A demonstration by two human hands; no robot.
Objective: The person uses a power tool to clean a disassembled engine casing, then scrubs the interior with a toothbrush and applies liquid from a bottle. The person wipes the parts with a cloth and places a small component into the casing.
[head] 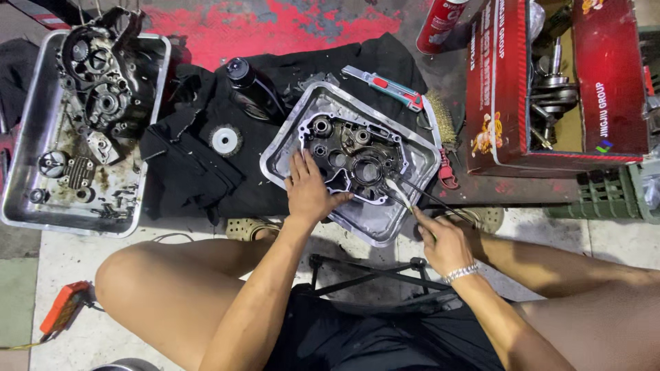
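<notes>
Two hands: left hand [308,191] flat on engine case [352,156], right hand [441,240] pinching brush [401,194]

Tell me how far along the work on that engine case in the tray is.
Done: the engine case half lies stripped in the metal tray; another case sits in the second tray. In hand: the left hand steadies it while the right hand works a thin tool into it. Left: grime remains, so cleaning looks unfinished.

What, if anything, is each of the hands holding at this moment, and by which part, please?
The right hand holds a thin brush by its handle's lower end. The left hand grips nothing; it rests flat on the engine case in the metal tray.
</notes>
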